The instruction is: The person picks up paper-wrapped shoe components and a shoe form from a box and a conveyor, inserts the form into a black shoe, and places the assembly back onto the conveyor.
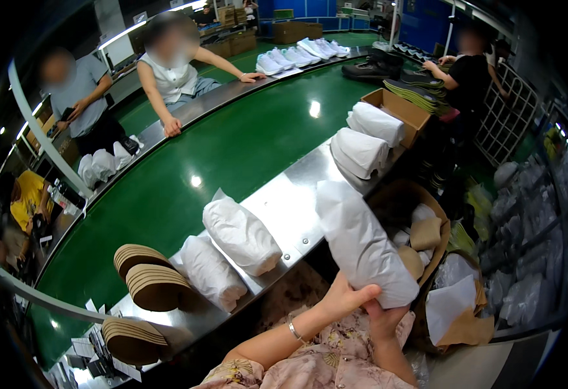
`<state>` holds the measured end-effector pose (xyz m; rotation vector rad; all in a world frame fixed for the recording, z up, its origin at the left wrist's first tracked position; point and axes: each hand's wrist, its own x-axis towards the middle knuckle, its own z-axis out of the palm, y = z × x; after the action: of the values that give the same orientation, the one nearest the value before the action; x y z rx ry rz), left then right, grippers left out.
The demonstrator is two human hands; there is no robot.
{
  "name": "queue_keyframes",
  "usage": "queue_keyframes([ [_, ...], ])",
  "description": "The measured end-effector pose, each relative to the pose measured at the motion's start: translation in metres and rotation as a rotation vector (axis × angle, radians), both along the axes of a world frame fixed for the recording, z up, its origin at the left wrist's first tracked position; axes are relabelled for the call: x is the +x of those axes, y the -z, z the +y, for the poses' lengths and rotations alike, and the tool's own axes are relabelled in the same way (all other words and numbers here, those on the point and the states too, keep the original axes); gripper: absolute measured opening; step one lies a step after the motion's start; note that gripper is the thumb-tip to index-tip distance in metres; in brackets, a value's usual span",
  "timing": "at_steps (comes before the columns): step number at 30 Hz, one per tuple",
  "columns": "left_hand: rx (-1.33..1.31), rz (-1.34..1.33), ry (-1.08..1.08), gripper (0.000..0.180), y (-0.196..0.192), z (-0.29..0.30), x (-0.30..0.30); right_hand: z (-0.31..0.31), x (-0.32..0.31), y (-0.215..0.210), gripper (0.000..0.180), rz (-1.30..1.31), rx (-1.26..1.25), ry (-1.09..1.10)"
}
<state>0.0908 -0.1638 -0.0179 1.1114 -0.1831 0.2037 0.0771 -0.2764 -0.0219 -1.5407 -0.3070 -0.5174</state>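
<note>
Both my hands grip the near end of a long bundle wrapped in white paper (365, 246), tilted up and away from me beside the metal ledge. My left hand (349, 297) is closed on its left side, thumb pointing right. Under the near end, my right hand (385, 320) is closed too, its fingers partly hidden. What the paper contains does not show. On the ledge to the left lie two more white wrapped bundles (241, 233), side by side. Farther along the ledge, another pair of white wrapped bundles (360, 152) sits against an open cardboard box (397, 109).
A green conveyor belt (245, 155) runs beyond the metal ledge (297, 201). Stacks of curved brown cardboard pieces (157, 285) stand at left. A bin of paper scraps (443, 227) is close on my right. White shoes (297, 55) line the far edge, where people stand.
</note>
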Motion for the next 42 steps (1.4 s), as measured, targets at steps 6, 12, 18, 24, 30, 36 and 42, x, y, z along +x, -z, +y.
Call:
queue_keyframes([
  [6,0.869,-0.301,-0.665,0.069,-0.042,0.037,-0.017,-0.041,0.015,-0.033,0.076,-0.312,-0.431,0.066],
  [12,0.349,0.151,-0.32,0.042,-0.041,0.044,-0.015,-0.061,0.01,-0.062,0.059,-0.653,-0.777,-0.205],
  [18,-0.304,0.347,0.058,0.02,-0.054,0.048,-0.02,-0.066,-0.01,-0.049,0.066,-0.547,-0.65,-0.162],
  [24,-0.222,0.395,0.106,0.028,-0.053,0.06,-0.032,-0.05,-0.043,-0.017,0.081,-0.073,-0.384,-0.158],
  [30,0.712,-0.04,-0.609,0.042,-0.055,0.09,-0.075,-0.016,-0.041,-0.014,0.084,0.201,-0.085,-0.162],
  [36,0.819,-0.085,-0.973,0.046,-0.058,0.121,-0.079,0.058,-0.008,-0.035,0.075,0.014,-0.081,-0.289],
  [42,0.912,-0.032,-1.044,0.067,-0.074,0.15,-0.063,0.154,0.02,-0.018,0.08,-0.285,-0.159,-0.226],
])
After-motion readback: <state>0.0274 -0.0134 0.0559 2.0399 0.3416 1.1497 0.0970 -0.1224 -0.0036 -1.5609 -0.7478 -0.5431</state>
